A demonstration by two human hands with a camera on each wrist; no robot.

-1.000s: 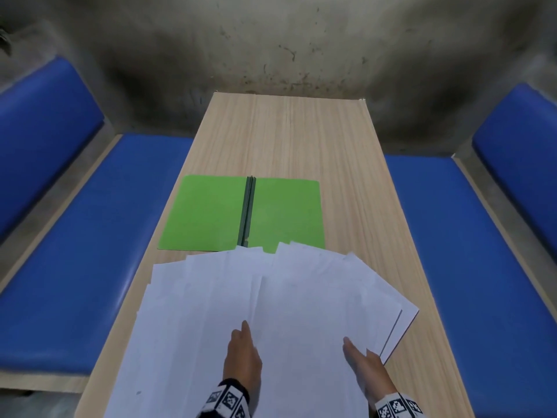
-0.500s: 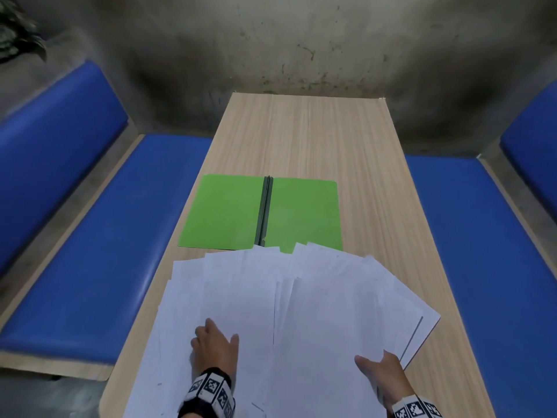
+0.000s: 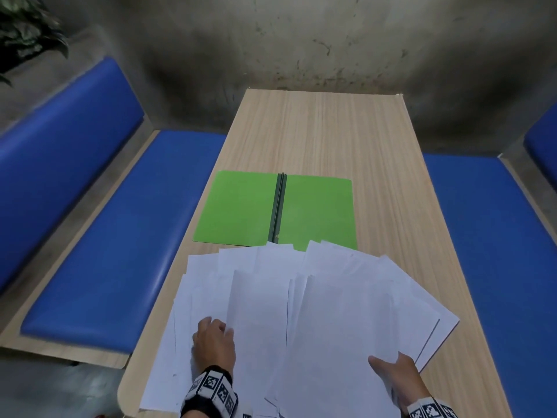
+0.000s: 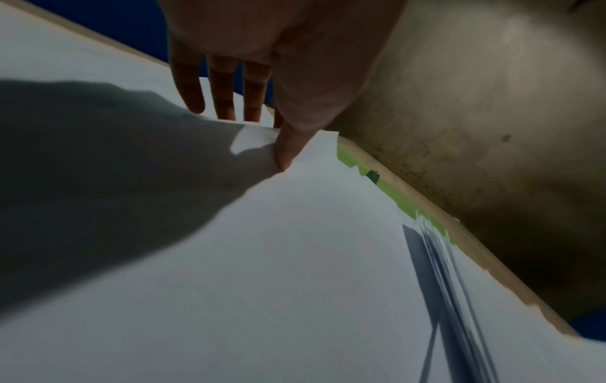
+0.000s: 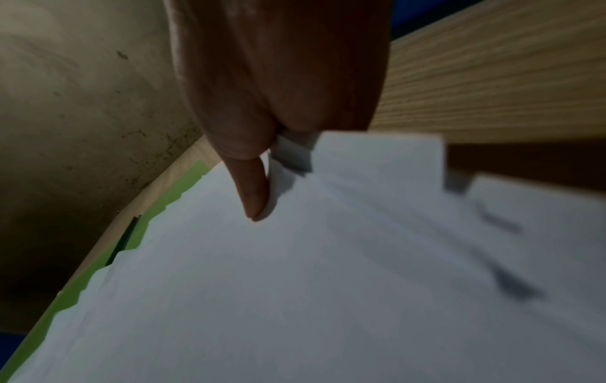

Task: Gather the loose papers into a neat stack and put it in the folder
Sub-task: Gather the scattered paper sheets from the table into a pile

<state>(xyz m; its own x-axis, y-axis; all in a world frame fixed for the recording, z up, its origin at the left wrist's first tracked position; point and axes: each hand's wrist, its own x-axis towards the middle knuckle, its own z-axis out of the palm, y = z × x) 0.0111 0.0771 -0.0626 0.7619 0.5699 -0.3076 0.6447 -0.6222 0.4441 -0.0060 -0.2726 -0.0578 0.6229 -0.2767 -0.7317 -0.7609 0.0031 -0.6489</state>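
Several white papers (image 3: pixel 331 312) lie fanned over the near end of the wooden table (image 3: pixel 331 131). Their far edges overlap the open green folder (image 3: pixel 241 206), which lies flat with a dark spine. My left hand (image 3: pixel 214 342) is on the left part of the fan. In the left wrist view its thumb (image 4: pixel 291 145) presses a raised sheet (image 4: pixel 131 181) while the fingertips vanish behind it. My right hand (image 3: pixel 394 375) holds the right part of the fan. Its thumb (image 5: pixel 252 181) lies on top of the papers (image 5: pixel 295 285) and its fingers are hidden beneath them.
Blue padded benches run along the table on the left (image 3: pixel 120 236) and the right (image 3: pixel 497 236). A stained wall (image 3: pixel 301 40) closes the far end. Plant leaves (image 3: pixel 24 22) show at the top left. Bare tabletop lies beyond the folder.
My left hand moved from the middle of the fan to its left part. My right hand slid back toward the near right edge and took hold of sheets. The view turned left.
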